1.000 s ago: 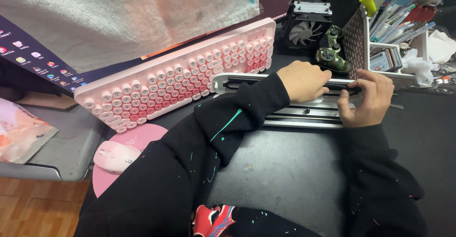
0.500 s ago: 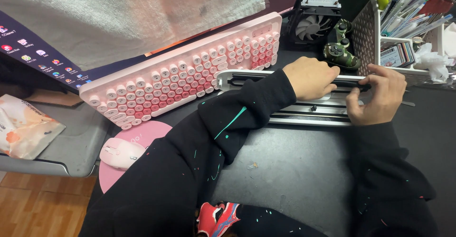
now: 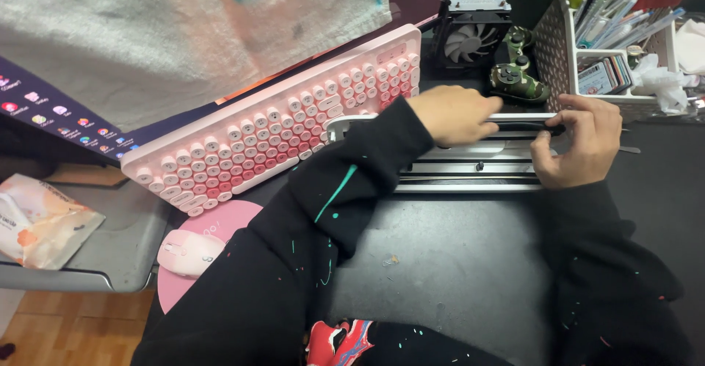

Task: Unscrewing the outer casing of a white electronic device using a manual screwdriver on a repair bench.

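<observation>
The flat silver metal frame with parallel rails (image 3: 470, 166) lies on the dark worktop (image 3: 455, 263) just beside the pink round-keyed keyboard (image 3: 286, 127); a slipping finger could get pinched between its rails, or a shove could knock the keyboard. The left hand (image 3: 452, 114) lies knuckles-up across its top rail, grip closed on the frame; the right hand (image 3: 580, 146) has its fingers curled on the rail's end, grip clamped there

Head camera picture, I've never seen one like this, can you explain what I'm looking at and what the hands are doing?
The camera sits on a person's head and looks down at their own two hands over a dark desk. No machine is involved. The left hand and right hand, in black paint-flecked sleeves, both grip a silver metal frame with rails lying flat. Beside it leans a pink keyboard; lower left are a pink mouse on a round pink pad. Behind stand a cooling fan, a camouflage game controller and a white basket of pens.
</observation>
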